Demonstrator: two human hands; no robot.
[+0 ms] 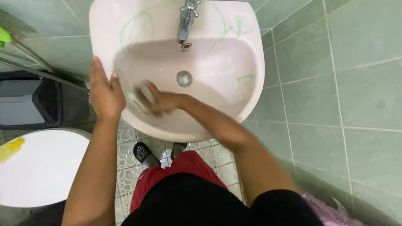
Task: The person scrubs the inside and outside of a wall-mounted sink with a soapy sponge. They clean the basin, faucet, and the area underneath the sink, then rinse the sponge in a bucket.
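Pale patterned floor tiles [138, 169] under a white sink [251, 79], bearing 2 black sandals [144, 152] and a dark bin [29, 100].

To your left: white round lid [39, 167] with a yellow bottle [10, 149] lying on it, dark bin [29, 102] beyond. Black slippers [144, 151] on the patterned floor tiles [125, 167]; green wall tiles [356, 96] at right.
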